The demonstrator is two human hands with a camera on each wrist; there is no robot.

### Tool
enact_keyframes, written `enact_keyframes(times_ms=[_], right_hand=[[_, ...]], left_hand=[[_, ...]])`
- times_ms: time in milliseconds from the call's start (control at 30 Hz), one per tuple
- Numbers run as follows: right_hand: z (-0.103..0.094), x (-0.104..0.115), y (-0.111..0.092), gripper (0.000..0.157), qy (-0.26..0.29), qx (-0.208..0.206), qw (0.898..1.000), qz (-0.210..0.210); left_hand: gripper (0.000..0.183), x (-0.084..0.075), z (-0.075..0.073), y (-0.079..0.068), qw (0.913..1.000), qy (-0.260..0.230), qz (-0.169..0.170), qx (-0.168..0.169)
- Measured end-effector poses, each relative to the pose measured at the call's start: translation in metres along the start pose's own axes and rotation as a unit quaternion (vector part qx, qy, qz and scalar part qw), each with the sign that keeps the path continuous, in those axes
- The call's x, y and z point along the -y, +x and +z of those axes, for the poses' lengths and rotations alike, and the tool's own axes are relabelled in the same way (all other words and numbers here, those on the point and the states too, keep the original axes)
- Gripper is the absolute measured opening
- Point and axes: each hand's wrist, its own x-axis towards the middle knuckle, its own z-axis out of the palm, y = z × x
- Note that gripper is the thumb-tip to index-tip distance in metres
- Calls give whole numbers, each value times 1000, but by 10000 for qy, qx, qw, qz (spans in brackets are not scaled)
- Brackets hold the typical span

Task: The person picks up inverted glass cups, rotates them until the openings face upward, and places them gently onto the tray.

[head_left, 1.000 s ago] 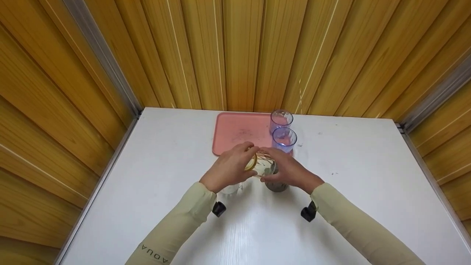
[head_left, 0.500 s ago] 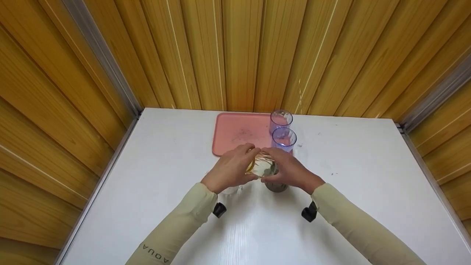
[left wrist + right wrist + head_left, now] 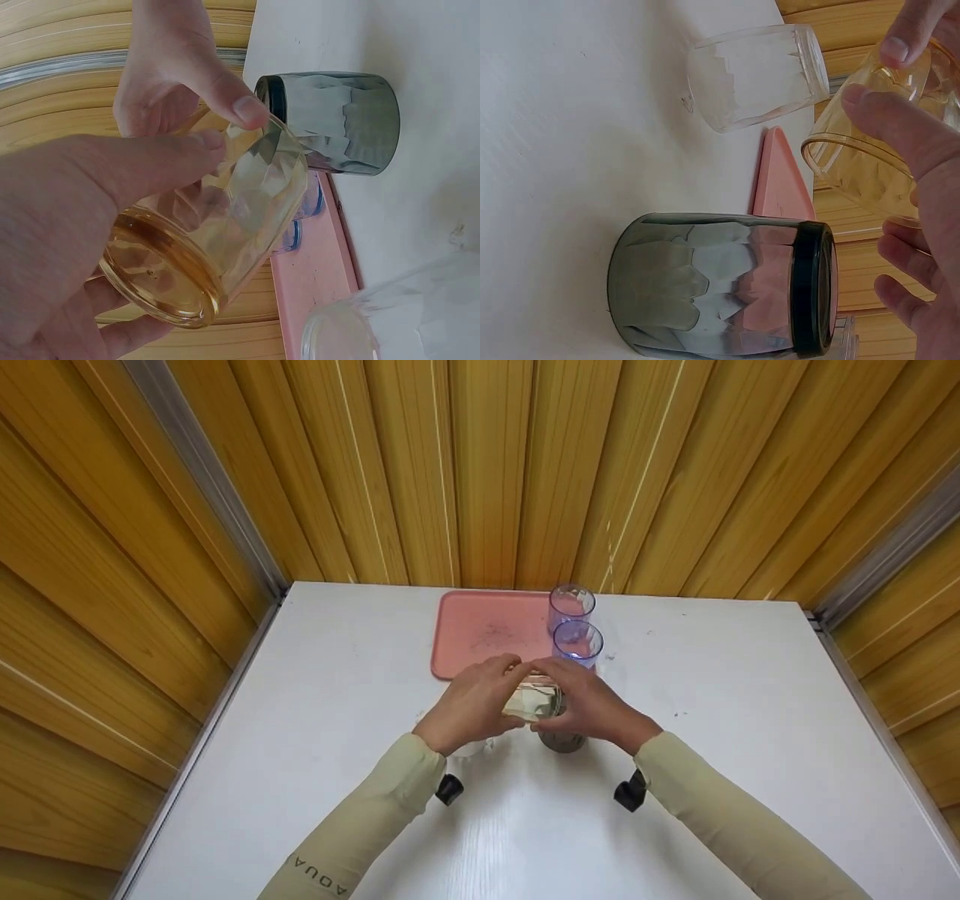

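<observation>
A transparent amber drinking glass [image 3: 534, 699] is held in the air between both hands, lying on its side in the head view. My left hand [image 3: 474, 699] grips its left end, thumb along the near wall [image 3: 251, 187]. My right hand [image 3: 592, 701] holds the other end with thumb and fingers spread around it. Just below the right hand a grey-tinted glass [image 3: 712, 281] stands on the table. A clear glass [image 3: 750, 75] stands to the left, mostly covered by the left hand in the head view.
A pink tray [image 3: 480, 622] lies at the table's back edge. Two blue-tinted glasses [image 3: 571, 607] stand one before the other on its right side. Wood-look panels [image 3: 487, 472] rise behind the white table [image 3: 337, 675].
The amber glass has turned a little between the hands, so its yellow ring at the left end no longer shows in the head view. The hands stay in nearly the same place.
</observation>
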Motion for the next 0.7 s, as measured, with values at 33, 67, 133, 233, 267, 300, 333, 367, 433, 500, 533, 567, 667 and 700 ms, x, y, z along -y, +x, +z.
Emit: enact_keyframes(times_ms=[33,67,133,233,267,300,333,367,433,500,533,567,667,700], right_hand=[[0,0,0,88,11,2,10000,-32],[0,-1,0,87,26,4,10000,-72],[-1,-2,0,87,79,29,9999,-115],[0,-3,0,87,175,85,9997,-126],[0,-4,0,88,211,110,9996,-125],[0,-4,0,89,242,138,9996,-101],[0,-4,0,90,271,158,9995,-87],[-1,-4,0,92,297,177,9994,-73],[-1,-5,0,96,360,222,9991,-49],[-2,-5,0,100,401,272,9988,61],[-2,-5,0,101,424,299,9986,117],[-2,-5,0,101,439,328,9984,161],[-3,-5,0,100,511,394,9975,283],[-3,-5,-1,99,523,411,9973,302]], left_hand=[[81,0,1,0,9999,30,77,-84],[81,1,2,0,9997,55,141,-168],[80,2,3,0,9990,124,271,-335],[79,2,3,-1,9982,161,361,-449],[79,2,3,-1,9983,158,351,-443],[79,2,3,-1,9984,151,340,-433],[79,2,2,-1,9985,145,326,-412],[78,2,2,-1,9987,140,306,-390],[76,2,1,-2,9989,144,272,-347],[74,2,0,-2,9992,128,233,-304],[74,2,0,-2,9993,117,218,-286],[73,2,0,-2,9994,107,203,-273],[75,2,0,-2,9996,48,149,-220],[76,2,1,-2,9997,34,134,-208]])
